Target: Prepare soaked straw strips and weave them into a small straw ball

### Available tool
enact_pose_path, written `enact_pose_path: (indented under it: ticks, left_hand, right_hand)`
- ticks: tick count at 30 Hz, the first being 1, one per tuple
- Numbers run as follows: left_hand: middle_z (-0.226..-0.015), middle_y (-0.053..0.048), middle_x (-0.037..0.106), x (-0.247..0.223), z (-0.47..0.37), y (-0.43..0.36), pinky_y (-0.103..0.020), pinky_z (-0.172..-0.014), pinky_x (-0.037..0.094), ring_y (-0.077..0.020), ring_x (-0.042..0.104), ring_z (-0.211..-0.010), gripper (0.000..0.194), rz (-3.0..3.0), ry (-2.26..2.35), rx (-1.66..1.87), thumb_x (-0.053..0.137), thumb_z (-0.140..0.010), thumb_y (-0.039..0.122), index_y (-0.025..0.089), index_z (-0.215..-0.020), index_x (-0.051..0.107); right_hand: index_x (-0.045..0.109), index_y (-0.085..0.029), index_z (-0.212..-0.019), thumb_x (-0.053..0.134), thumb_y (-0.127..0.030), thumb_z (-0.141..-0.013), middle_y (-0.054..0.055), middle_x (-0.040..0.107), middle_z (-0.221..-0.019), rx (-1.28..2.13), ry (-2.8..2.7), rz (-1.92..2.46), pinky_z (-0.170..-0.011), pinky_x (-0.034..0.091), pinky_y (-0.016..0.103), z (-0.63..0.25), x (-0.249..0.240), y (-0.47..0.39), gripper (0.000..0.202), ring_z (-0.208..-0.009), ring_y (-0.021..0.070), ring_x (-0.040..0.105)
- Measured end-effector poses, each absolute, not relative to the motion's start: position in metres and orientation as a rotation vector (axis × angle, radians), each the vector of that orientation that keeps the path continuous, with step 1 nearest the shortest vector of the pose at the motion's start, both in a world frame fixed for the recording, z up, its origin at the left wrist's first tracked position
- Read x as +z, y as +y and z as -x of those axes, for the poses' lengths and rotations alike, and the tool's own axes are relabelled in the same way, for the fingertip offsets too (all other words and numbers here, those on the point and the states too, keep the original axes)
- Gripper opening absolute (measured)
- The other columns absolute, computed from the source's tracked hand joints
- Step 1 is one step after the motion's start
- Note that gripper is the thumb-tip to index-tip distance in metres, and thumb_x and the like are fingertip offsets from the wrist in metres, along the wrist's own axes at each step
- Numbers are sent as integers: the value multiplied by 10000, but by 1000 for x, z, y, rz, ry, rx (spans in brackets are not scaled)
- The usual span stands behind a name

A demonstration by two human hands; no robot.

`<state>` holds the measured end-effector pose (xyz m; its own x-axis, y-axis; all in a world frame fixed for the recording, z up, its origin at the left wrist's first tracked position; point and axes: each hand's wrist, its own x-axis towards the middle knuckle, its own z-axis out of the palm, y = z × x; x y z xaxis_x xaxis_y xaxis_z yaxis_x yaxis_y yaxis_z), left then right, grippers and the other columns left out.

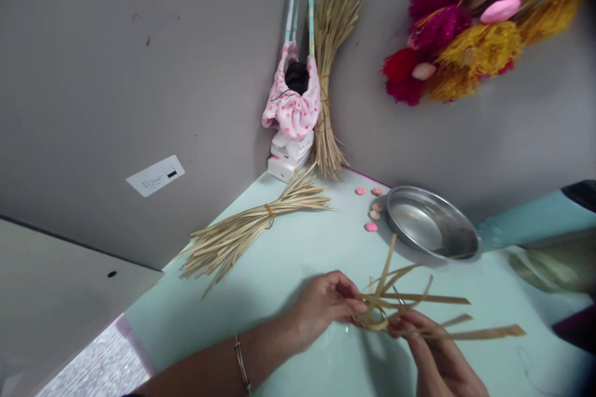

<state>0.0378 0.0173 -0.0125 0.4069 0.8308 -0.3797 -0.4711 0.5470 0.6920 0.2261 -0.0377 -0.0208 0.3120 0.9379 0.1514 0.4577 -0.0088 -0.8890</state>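
Note:
Between my two hands, above the pale green table, is a partly woven piece of flat straw strips (372, 315), with loose ends fanning up and to the right. My left hand (328, 304), with a bangle on the wrist, pinches the left side of the weave. On its lower right side, the fingers of my right hand (431, 347) close on a strip. Something thin and metallic (398, 295) shows among the strips, mostly hidden. Farther back on the table lies a tied bundle of straw strips (254, 223).
A steel bowl (431, 223) stands behind my hands, with several small pink and pale pieces (371, 227) beside it. A second straw bundle (328, 80) leans in the corner by a pink dotted bag (295, 108) and white boxes (288, 155). Coloured tassels (479, 49) hang right; a light-blue bottle (531, 217) lies below.

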Motion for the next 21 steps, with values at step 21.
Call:
enact_pose_path:
  ticks: [21]
  left_hand:
    - [-810,-36,652,-19,-39,14,-302,-744,519,-136,614,-733,446,-555,760,862,880,-588,376,119,-837,613]
  right_hand:
    - [703,-166,-959,596,-265,-964,67,742,-874,-474,-1952,1396,-652,512,239,-217,-24,-34,146,-720,151,704]
